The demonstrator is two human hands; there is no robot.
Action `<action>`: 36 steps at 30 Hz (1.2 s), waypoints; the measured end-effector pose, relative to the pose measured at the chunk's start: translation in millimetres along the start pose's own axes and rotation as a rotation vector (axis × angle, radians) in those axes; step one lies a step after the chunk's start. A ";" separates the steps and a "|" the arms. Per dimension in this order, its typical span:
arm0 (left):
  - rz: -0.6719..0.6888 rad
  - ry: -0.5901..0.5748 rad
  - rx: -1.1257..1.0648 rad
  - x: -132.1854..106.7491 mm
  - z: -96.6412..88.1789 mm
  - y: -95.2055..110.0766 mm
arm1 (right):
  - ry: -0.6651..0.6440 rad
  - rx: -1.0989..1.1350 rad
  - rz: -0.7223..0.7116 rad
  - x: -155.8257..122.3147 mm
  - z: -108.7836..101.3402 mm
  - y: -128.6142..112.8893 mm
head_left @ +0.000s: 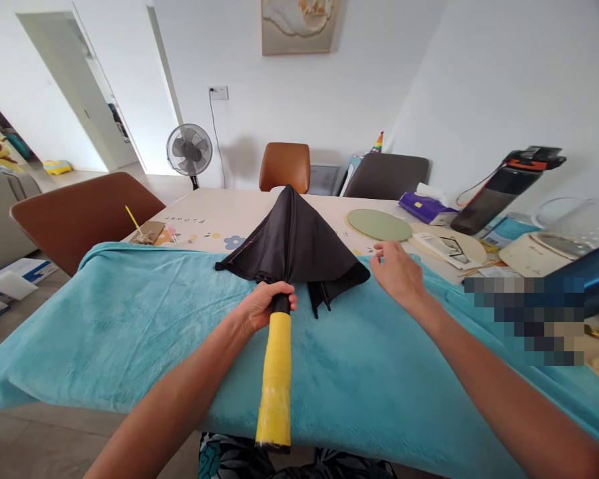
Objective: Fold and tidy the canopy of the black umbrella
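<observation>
A black umbrella (299,233) with a yellow-wrapped handle (274,379) lies on the teal blanket, its tip pointing away from me. Its canopy is loosely folded, spreading out to both sides near the shaft, and a couple of rib ends stick out at the lower right. My left hand (267,306) is wrapped round the black part just above the yellow grip. Close beside the canopy's right corner is my right hand (398,271), fingers loosely bent and thumb apart, with nothing visible in it.
The teal blanket (130,326) covers the near part of the table (219,209). On the right are a green oval mat (379,225), a purple tissue pack (426,207), eyeglasses (454,249) and a dark bottle (499,189). Chairs (284,166) and a fan (190,150) stand beyond.
</observation>
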State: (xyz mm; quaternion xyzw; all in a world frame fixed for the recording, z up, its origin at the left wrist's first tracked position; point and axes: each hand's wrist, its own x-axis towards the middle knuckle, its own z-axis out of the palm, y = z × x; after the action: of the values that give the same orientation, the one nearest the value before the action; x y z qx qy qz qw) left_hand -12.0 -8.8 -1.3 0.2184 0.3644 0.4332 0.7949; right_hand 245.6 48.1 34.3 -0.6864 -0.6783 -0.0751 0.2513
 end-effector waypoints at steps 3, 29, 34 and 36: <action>-0.009 -0.008 -0.002 -0.8 1.1 -0.5 | 0.013 0.414 -0.062 -22.4 -14.7 -33.5; -0.084 0.152 0.154 -11.0 13.4 -8.4 | -0.807 0.990 0.650 -30.3 48.6 -153.4; -0.084 0.104 0.052 -10.9 14.4 -8.6 | -0.858 0.964 0.639 -28.2 38.2 -155.1; -0.097 0.046 -0.001 -11.9 14.8 -6.2 | -0.871 0.984 0.584 -34.8 28.2 -153.2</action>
State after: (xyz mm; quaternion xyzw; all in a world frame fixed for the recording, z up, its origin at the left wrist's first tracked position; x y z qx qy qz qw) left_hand -1.6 -22.6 8.6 0.1900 0.3927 0.3993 0.8064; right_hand 88.0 22.4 31.7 -0.6145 -0.4612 0.5902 0.2477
